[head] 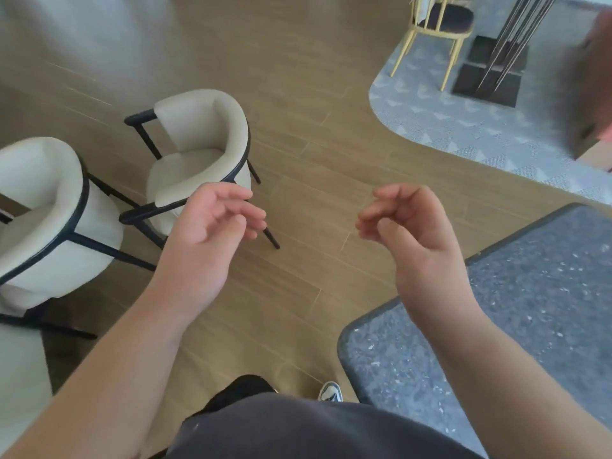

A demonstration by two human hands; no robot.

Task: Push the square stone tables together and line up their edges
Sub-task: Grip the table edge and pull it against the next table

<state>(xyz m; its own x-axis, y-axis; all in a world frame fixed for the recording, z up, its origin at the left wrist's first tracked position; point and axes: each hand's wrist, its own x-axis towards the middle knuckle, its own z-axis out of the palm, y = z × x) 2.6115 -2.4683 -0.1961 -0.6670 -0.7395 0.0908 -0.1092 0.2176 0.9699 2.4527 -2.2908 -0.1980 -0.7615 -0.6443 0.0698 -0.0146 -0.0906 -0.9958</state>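
Just beside and below our right hand (410, 233) we see a grey speckled stone table (530, 309) with rounded corners and a dark edge; our right forearm crosses above its near corner. The hand touches nothing. Its fingers hang loosely curled with the thumb near the fingertips, and they hold nothing.

Level with it, well apart to the left, our left hand (212, 233) also hovers in the air above the wooden floor (298, 127). Its palm faces inward, the fingers are relaxed and slightly bent, and it holds nothing.

Beyond the left hand stands a cream chair (198, 150) with a curved back and dark metal legs; one leg shows just past the fingertips. A second cream chair (43, 220) stands farther left of that hand.

Far beyond the right hand lies a blue-grey patterned rug (463, 127), and on it stand a gold-framed chair (437, 24) and a dark table base (490, 71). We cannot tell whether that base belongs to a second stone table.

Below both hands we see a dark shirt (314, 432) and one shoe (329, 390).
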